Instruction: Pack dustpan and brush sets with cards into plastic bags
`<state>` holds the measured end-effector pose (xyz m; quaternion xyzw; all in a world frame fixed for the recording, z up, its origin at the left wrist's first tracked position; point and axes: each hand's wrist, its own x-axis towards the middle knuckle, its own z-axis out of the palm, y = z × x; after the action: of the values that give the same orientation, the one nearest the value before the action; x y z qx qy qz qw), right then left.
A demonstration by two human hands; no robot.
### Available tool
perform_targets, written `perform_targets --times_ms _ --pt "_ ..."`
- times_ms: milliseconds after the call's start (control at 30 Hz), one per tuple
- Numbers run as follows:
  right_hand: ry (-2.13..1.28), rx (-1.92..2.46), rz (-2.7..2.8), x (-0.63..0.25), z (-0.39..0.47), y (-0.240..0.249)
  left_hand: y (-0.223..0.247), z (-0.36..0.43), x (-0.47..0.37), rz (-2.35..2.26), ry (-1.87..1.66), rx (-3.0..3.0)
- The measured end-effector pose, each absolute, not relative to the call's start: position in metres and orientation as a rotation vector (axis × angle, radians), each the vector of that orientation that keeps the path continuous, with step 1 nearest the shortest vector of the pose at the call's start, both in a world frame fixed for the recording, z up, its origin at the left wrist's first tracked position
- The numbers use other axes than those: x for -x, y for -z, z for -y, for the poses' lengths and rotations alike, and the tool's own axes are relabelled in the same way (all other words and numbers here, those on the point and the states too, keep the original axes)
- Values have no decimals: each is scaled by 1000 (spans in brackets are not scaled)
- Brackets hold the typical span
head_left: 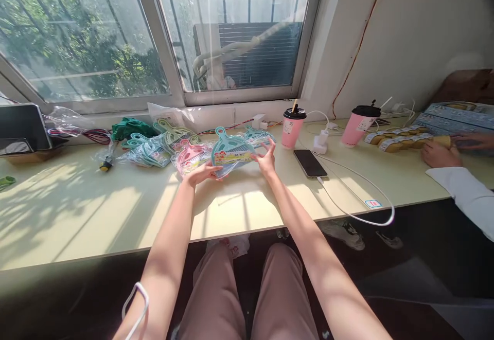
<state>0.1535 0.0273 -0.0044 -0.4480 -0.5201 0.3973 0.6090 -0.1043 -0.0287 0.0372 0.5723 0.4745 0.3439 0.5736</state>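
Observation:
A teal plastic dustpan-shaped item in a clear wrapper (232,149) is held up at its sides over the table. My left hand (203,173) grips its lower left edge, fingers partly behind it. At its right edge, my right hand (265,160) has the thumb and a finger on the wrapper, with other fingers raised. Just left of it lies a pink wrapped item (190,154). Another teal wrapped item (259,134) rests behind my right hand. More teal wrapped items (148,149) and a green one (173,133) are piled farther left.
Two pink cups (292,131) (355,128), a phone (310,163) and a white cable (358,174) are at right. A co-worker's hand (441,154) is by yellow packs (401,139). A dark screen (22,128) and a yellow-black tool (105,164) are at left.

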Motion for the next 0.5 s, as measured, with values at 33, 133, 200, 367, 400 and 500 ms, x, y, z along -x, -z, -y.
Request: perform_targets --times_ms 33,133,200,367,400,500 --pt "-1032 1041 1195 -155 -27 4 -37 28 105 -1118 -812 -1335" --pt "-1338 1024 1238 -157 -24 4 -35 26 109 -1138 -820 -1326" --pt "-1423 1000 1259 -157 -23 5 -34 24 110 -1151 -821 -1321" --pt "-1391 1036 1170 -157 -24 5 -29 22 108 -1158 -831 -1356" --pt "-1375 1056 1143 -158 -25 4 -29 22 108 -1165 -814 -1387" --pt "-1327 1070 1069 -160 -28 3 -30 23 106 -1091 -753 -1498"
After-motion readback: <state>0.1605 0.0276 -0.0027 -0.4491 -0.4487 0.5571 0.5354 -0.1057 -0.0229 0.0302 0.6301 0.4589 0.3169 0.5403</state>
